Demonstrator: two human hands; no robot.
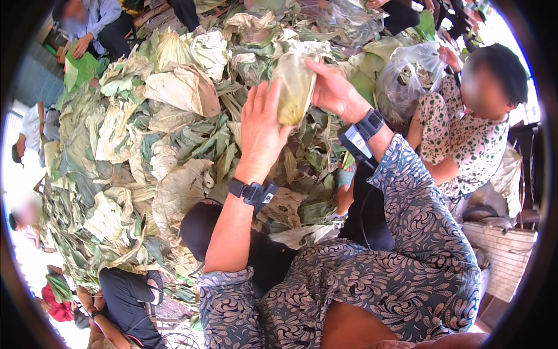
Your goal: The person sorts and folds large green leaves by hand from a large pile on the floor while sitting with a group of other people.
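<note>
Between my two hands, out over the heap, is a large dried leaf (295, 87), pale yellow-green and folded into a pouch-like shape with veins drawing together at its lower end. My left hand (263, 119) presses along its left side, fingers together and pointing up. On the other side my right hand (336, 90) grips the upper right edge, thumb and fingers closed round it. Part of the right fingers is hidden behind the leaf. Below both hands spreads a big pile of dried leaves (174, 125), crumpled, beige to grey-green.
At the right a person in a leaf-print top (465, 139) sits close by, one hand at a clear plastic bag (407, 75). Other people sit round the pile, one at the upper left with a green leaf (81, 71). A woven mat (503, 256) lies lower right.
</note>
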